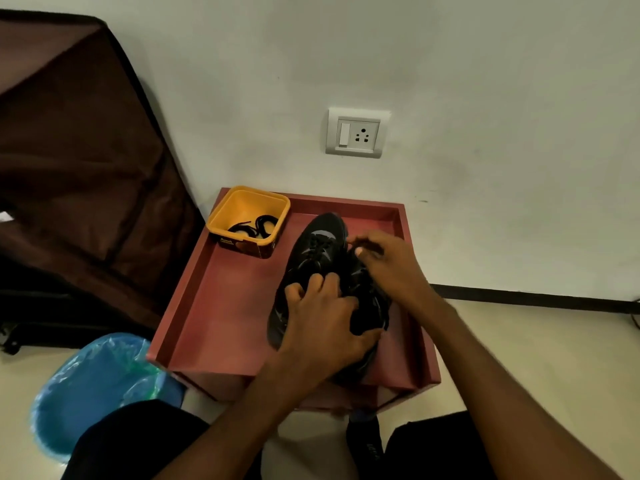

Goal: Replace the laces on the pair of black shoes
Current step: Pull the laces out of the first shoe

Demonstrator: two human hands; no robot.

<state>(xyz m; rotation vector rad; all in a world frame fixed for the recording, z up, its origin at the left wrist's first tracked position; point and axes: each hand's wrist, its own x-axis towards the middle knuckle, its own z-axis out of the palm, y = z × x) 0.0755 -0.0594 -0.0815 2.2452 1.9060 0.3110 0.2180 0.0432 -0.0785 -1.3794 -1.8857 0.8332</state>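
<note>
Spare black laces (256, 226) lay unused in the yellow tub (247, 220) at the tray's (214, 292) far left corner. The left hand (322, 327) gripped the black shoes (311, 258) mid-tray; the right hand (388, 261) pinched something unclear near the toes. Relacing seemed barely begun.

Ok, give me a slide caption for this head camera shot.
Both hands, left hand and right hand, work on black shoes in a red tray; spare laces wait in a yellow tub.
</note>
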